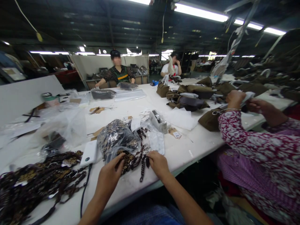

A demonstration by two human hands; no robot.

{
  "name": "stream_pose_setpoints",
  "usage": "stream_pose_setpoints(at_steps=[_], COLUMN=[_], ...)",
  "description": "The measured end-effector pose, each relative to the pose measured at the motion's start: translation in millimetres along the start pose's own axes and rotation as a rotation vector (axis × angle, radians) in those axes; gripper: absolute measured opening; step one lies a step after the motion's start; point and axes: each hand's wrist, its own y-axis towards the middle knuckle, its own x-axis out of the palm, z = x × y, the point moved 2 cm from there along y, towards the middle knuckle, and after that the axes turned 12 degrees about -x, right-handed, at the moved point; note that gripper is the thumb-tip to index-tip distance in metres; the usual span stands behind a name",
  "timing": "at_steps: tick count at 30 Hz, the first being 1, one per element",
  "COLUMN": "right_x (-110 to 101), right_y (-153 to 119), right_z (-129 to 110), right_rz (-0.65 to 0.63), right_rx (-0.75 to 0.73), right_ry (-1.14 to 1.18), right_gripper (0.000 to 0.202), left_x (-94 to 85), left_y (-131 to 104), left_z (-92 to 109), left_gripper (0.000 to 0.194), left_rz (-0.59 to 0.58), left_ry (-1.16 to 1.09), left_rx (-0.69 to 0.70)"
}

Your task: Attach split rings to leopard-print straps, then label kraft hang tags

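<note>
You've got leopard-print straps (132,161) bunched at the desk's near edge, one end dangling toward you, spilling from a clear plastic bag (122,137) lying just behind them.

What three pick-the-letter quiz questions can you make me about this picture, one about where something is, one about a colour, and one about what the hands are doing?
1. Where is the white power bank?
A. On the table, left of the bag of straps
B. On the floor
C. In a co-worker's hand

2. What pattern do the straps under the hands have?
A. Plain blue
B. Leopard print
C. Red stripes

3. What are the left hand and right hand doing?
A. Resting in the lap
B. Holding scissors
C. Touching the straps at the table edge

Answers: 1 A, it lies beside the clear plastic bag. 2 B, brown with dark spots. 3 C, both hands' fingers are on the straps.
</note>
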Motion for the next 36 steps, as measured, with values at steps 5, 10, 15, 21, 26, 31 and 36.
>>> stream_pose_setpoints(at_steps=[5,10,15,21,26,31,36], right_x=[-22,-32,-26,-34,-38,-41,-41], right_y=[-6,-13,-17,-22,-23,-23,-23], right_z=[12,-3,-28,-26,-24,-22,-23], right_rz=[0.155,0.175,0.127,0.251,0.297,0.344,0.361], right_rx=[0.075,0.175,0.23,0.291,0.302,0.306,0.301], right_ry=[0.122,0.503,0.942,0.877,0.855,0.858,0.862], right_gripper=[0.024,0.036,0.042,0.041,0.041,0.04,0.041], left_x=[6.5,23.2,39.2,50.4,57.9,58.9,55.4], left_y=[-4,-12,-19,-30,-33,-36,-40], left_z=[14,34,52,54,45,43,45], left_gripper=[0.046,0.055,0.053,0.062,0.058,0.047,0.042], left_rz=[-0.121,-0.257,-0.389,-0.513,-0.505,-0.419,-0.368], left_ry=[-0.442,-0.67,-0.746,-0.887,-0.961,-0.959,-0.947], left_rx=[-0.186,-0.283,-0.208,-0.342,-0.41,-0.413,-0.411])
